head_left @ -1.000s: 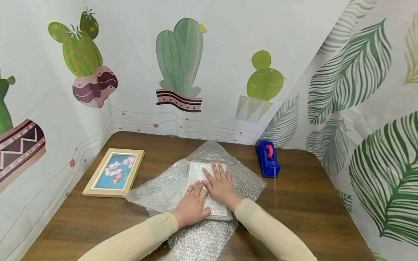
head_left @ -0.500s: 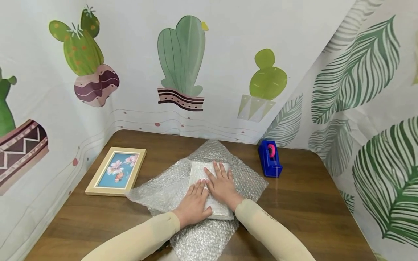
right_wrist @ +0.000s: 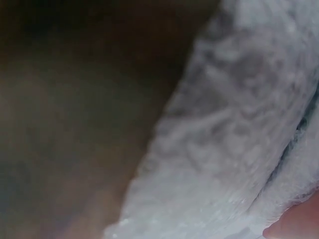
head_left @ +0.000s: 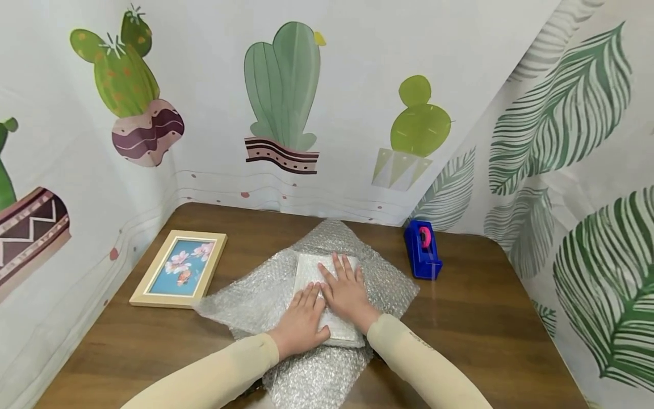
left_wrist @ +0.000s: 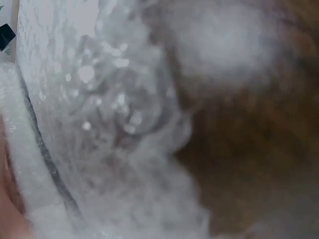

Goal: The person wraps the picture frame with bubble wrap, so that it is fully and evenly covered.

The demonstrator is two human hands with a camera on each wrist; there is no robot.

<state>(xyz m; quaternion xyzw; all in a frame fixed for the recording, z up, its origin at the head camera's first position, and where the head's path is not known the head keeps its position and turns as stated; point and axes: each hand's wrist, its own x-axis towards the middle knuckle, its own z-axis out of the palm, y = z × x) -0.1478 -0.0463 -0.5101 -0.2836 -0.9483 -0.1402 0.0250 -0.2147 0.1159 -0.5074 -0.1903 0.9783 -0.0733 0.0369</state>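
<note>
- Pale yellow rims the picture frame (head_left: 179, 268) at the far left, its flower picture up; it lies apart from both hands.
- Clear bubble wrap (head_left: 250, 304) spreads beside it, its left tip at the frame's near right corner; I can't tell whether they touch.
- The left hand (head_left: 300, 324) lies with straight fingers on the bundle's left and near part, gripping nothing.
- Mid-table, on the wrap, sits the wrapped bundle (head_left: 306, 274), broad face up. Its long axis runs near to far, the far end leaning slightly left. The layers hide its contents, so I can't say which end is the top.
- The right hand (head_left: 349, 295) rests over the bundle's right side, fingers spread and pointing far, pinching nothing. I judge that even, gentle palm pressure suits this step: enough to keep the layers flat and edges snug without popping bubbles.
- Blue and apart at the far right, the tape dispenser (head_left: 425, 258) carries a pink-cored roll.
</note>
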